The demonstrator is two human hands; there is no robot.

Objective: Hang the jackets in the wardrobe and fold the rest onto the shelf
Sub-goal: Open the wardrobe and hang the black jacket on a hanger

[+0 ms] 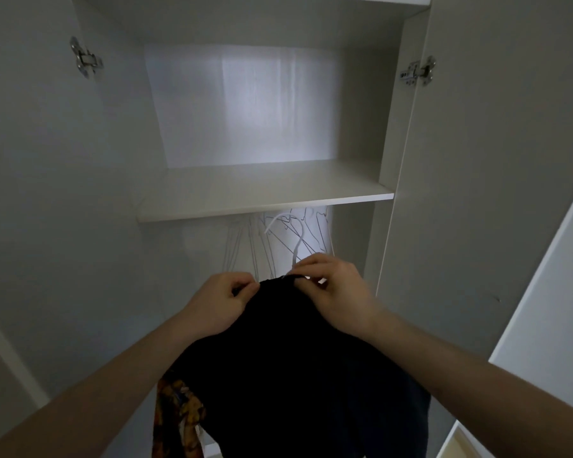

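From the head view, my left hand (220,299) pinches the collar of the black jacket (285,365) at its left edge, and my right hand (331,285) pinches the collar's right edge where the white hanger (296,246) comes out. The jacket hangs from both hands toward 6 o'clock. The hook points to 12 o'clock, toward the empty hangers (262,239) just under the shelf (265,196); the rail itself is hidden. My right hand is nearer the hook. A patterned garment (179,414) hangs at 7 o'clock. The shelf edge may get in the way of lifting.

No readable text anywhere — no labels, brands, numbers or signs on any surface in view.
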